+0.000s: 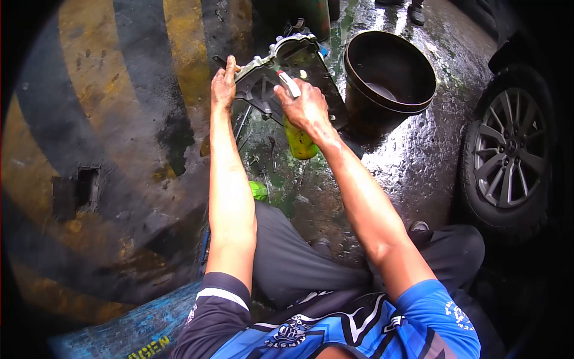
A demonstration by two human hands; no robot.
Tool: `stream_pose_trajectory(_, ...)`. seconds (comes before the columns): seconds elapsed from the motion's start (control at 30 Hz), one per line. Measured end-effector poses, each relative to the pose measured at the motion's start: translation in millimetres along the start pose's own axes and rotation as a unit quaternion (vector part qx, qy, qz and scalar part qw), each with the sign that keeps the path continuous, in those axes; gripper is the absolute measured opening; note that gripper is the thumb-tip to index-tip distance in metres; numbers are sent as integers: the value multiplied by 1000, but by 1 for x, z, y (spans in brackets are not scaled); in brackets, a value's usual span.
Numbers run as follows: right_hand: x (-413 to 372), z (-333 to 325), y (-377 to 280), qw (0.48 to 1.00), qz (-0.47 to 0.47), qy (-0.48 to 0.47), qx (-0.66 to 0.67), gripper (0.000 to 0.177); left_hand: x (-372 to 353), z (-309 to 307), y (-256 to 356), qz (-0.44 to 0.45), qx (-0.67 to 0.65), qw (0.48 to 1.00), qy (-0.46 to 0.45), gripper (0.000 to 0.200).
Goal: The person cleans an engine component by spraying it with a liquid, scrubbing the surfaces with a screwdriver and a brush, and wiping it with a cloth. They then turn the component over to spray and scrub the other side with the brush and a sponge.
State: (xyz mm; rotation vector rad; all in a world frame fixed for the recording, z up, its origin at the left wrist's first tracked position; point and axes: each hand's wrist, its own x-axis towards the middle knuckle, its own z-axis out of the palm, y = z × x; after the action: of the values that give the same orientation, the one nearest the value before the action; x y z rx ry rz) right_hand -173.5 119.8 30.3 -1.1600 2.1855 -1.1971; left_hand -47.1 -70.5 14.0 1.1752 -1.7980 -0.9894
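My right hand (306, 106) is wrapped round a yellow-green spray bottle (301, 143) with a white trigger head and red nozzle tip. The nozzle points up and left at a dark metal engine cover (299, 63) with a pale, scalloped rim. At the left end of that cover, my left hand (224, 90) grips the edge, thumb up and fingers closed. The cover is tilted, its inner side turned partly towards me. Part of the bottle is hidden behind my right hand.
A large black bucket (390, 72) stands just right of the cover on the wet floor (412, 161). Farther right is a car wheel (511, 146). A bright green object (258, 190) lies by my knee, and a blue painted board (128, 326) is at lower left. Someone's shoes (416, 14) show at the top.
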Motion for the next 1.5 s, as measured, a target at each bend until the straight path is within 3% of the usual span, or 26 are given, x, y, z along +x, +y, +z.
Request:
stream_pose_trajectory(0.03,-1,2,-3,1000,7,0,9,46,-1,-1,1,-27,-56,998,-17,65)
stream_pose_trajectory(0.1,-2,11,0,996,-68,-23,57,46,-3,-3,3,-81,-169,981,-52,65)
stream_pose_trajectory(0.2,-1,25,-7,998,-43,-40,34,48,-1,-2,-2,-103,-203,973,-47,64)
stream_pose_trajectory(0.3,-3,34,-14,998,-13,-51,28,47,-3,0,-3,-80,-241,966,-51,59)
stream_pose_trajectory(0.43,-11,46,-12,988,-75,-127,37,48,6,-2,-18,-56,-321,941,-89,53)
stream_pose_trajectory(0.6,-22,55,-6,995,-11,-98,15,43,13,-4,-29,-14,-342,935,-98,64)
stream_pose_trajectory(0.7,-27,53,-8,988,-83,-125,26,40,2,-6,-16,-62,-418,900,-108,65)
stream_pose_trajectory(0.83,-34,77,18,993,-43,-105,-21,42,2,-7,-17,-72,-405,905,-109,67)
stream_pose_trajectory(0.97,-54,80,53,995,-1,-101,-28,41,9,1,-26,-64,-305,949,-44,78)
stream_pose_trajectory(1.1,-67,84,63,991,-27,-126,24,39,18,4,-48,-62,-329,941,-37,84)
stream_pose_trajectory(1.13,-66,84,55,992,-49,-113,13,36,3,5,-25,-86,-320,943,17,84)
stream_pose_trajectory(1.2,-57,81,28,994,-71,-86,14,35,-11,-1,-5,-76,-352,933,-6,71)
stream_pose_trajectory(1.23,-51,78,13,994,-83,-72,14,34,-7,-3,-14,-62,-376,924,-6,67)
stream_pose_trajectory(1.27,-44,73,-1,994,-85,-75,8,34,24,-5,-66,-50,-417,906,-56,65)
stream_pose_trajectory(1.3,-38,74,-9,993,-86,-78,0,35,14,-7,-45,-77,-422,901,-68,61)
stream_pose_trajectory(1.37,-28,76,-20,992,-88,-84,-18,36,15,-10,-42,-109,-457,875,-115,65)
stream_pose_trajectory(1.43,-26,78,-24,993,-82,-80,-14,38,14,-9,-40,-83,-468,867,-149,62)
stream_pose_trajectory(1.5,-25,82,-23,993,-78,-82,-8,39,14,-7,-39,-96,-471,867,-128,61)
